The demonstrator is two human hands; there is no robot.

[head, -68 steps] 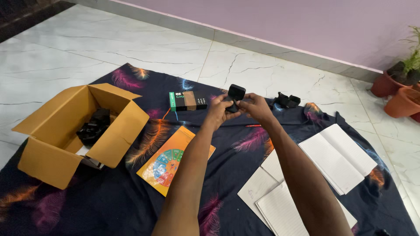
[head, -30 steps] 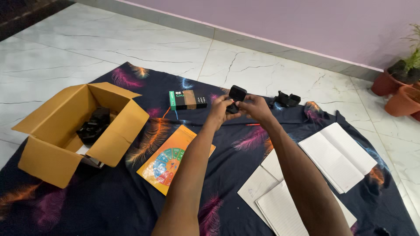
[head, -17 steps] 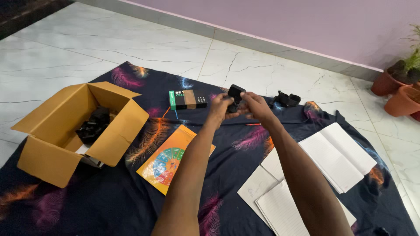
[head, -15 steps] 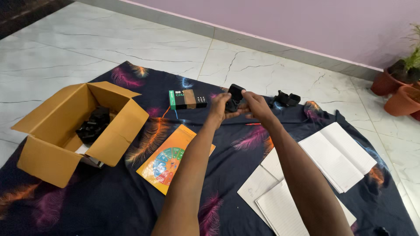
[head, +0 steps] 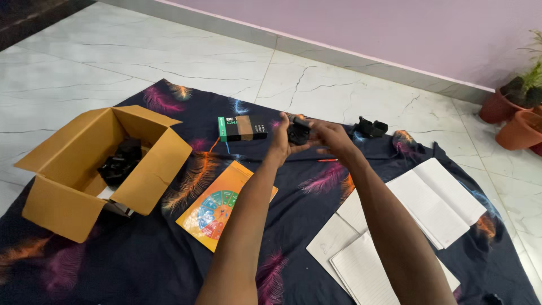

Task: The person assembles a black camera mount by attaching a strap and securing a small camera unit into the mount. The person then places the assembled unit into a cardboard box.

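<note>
A: Small black device — held up over the dark feather-print cloth, near the green-and-black box.

B: Grip?

A: Left hand closed round its side. Right hand at its other side, fingers loosely spread — contact unclear.

B: Handling?

A: Looks rigid, light, smooth plastic; likely slippery. Take it by the flat sides.

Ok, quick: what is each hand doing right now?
Left hand: closed on the small black boxy plastic device.
Right hand: fingers loosely open beside the device; contact cannot be told.
</note>
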